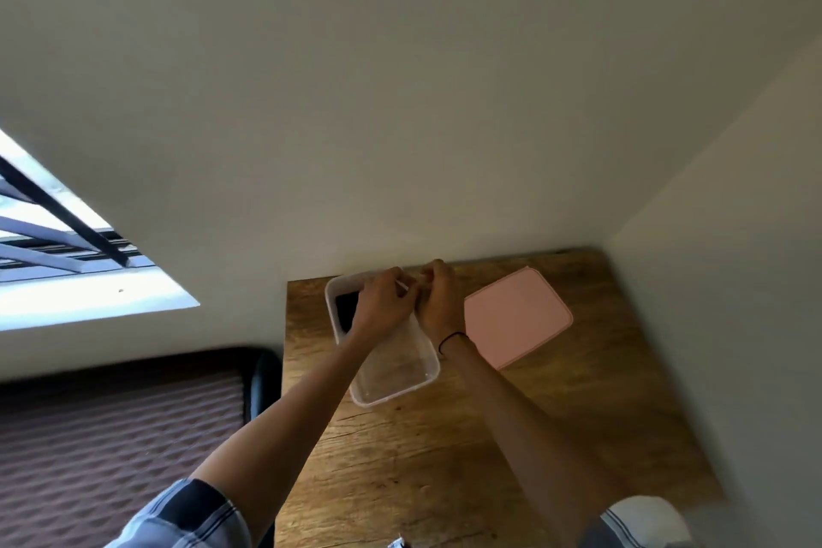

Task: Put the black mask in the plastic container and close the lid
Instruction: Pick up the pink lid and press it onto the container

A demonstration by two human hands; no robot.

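A clear plastic container (391, 383) stands open on the wooden table (445, 458), close to the back wall. The black mask (346, 311) lies inside its far left end, partly hidden by my left hand (382, 307). That hand reaches over the container's far end with its fingers curled. My right hand (438, 298) is beside it, fingers bent, at the container's far right rim. Both hands seem to pinch something thin and pale between them, perhaps the mask's strap; I cannot tell for sure. The pink lid (518, 316) lies flat on the table to the right of the container.
The table fits into a corner, with walls at the back and on the right. A dark chair or bed edge (262, 378) and a ribbed brown cover (111, 436) lie to the left. A window (66, 254) is at the far left.
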